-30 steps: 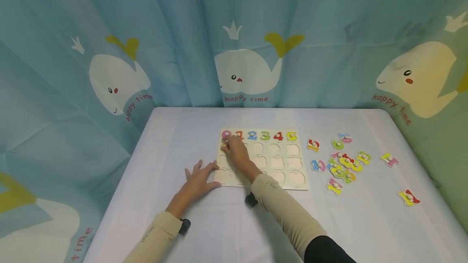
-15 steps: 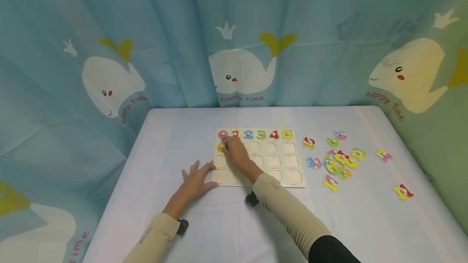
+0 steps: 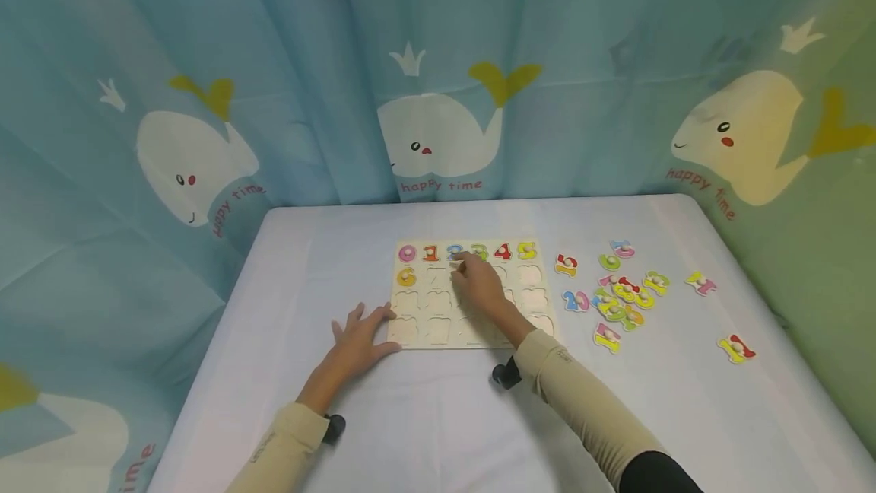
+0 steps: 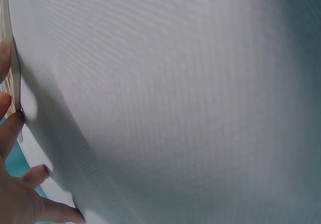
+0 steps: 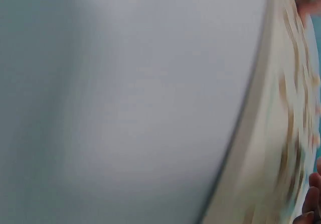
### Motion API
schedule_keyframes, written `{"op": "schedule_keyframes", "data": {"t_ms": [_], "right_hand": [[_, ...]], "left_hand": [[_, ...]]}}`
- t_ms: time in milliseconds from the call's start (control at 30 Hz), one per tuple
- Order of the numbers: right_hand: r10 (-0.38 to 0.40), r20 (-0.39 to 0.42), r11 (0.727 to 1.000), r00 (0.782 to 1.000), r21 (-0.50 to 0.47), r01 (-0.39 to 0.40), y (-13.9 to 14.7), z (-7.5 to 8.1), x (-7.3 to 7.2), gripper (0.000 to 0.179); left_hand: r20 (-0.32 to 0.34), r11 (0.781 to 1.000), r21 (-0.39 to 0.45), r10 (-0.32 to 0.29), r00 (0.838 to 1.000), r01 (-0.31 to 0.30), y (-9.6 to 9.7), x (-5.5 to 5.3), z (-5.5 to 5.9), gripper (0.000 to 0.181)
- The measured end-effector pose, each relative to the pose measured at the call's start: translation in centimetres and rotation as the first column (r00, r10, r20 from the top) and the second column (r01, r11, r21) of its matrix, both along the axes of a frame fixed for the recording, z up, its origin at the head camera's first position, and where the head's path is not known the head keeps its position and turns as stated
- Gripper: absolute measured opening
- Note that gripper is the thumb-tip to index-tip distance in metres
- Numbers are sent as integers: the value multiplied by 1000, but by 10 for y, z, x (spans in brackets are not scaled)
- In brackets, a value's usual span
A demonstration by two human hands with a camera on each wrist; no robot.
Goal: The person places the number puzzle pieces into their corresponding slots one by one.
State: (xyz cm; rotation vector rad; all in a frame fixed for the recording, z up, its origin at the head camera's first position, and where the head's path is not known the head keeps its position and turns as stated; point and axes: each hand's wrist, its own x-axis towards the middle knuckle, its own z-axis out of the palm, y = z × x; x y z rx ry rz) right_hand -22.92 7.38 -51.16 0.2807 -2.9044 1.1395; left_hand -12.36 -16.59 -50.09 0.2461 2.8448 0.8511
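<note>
In the head view, a pale number puzzle board [image 3: 448, 337] lies on the table, with knobbed numbers 0 to 5 in its top row. A yellow number 6 piece [image 3: 406, 277] sits in the second row's first slot. My right hand [image 3: 482, 287] is over the board's middle, fingers loosely bent near the blue 2, with no piece visible in them; it covers several slots. My left hand [image 3: 356, 345] has its fingers spread, with index finger and thumb touching the board's left edge. The left wrist view shows part of that hand [image 4: 20, 199] beside the board edge.
Loose number pieces [image 3: 612, 312] lie in a cluster right of the board, some overlapping. A red-and-yellow piece [image 3: 736, 349] and a pink-and-yellow piece [image 3: 701, 284] lie farther right. A whale-print curtain [image 3: 315, 97] hangs behind the white table [image 3: 438, 424].
My right hand has let go of the yellow 6 and moved right across the board, leaving the 6 in view. My left hand stays at the board's edge. The head view has shifted slightly.
</note>
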Motion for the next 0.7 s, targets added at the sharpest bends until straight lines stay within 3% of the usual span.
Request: {"op": "schedule_keyframes", "data": {"t_ms": [200, 433, 700], "right_hand": [[-111, -65, 993, 992, -45, 109, 58, 12, -4, 29], [-228, -187, 974, 956, -50, 222, 135, 21, -2, 25], [-380, -62, 923, 923, 34, 383, 210, 18, 23, 31]], "left_hand": [[16, 1000, -28, 8, 1000, -7, 2, -2, -1, 47], [12, 1000, -11, 10, 1000, -10, 1, 0, -1, 49], [19, 1000, -21, 4, 1000, -4, -1, -1, -1, 49]]}}
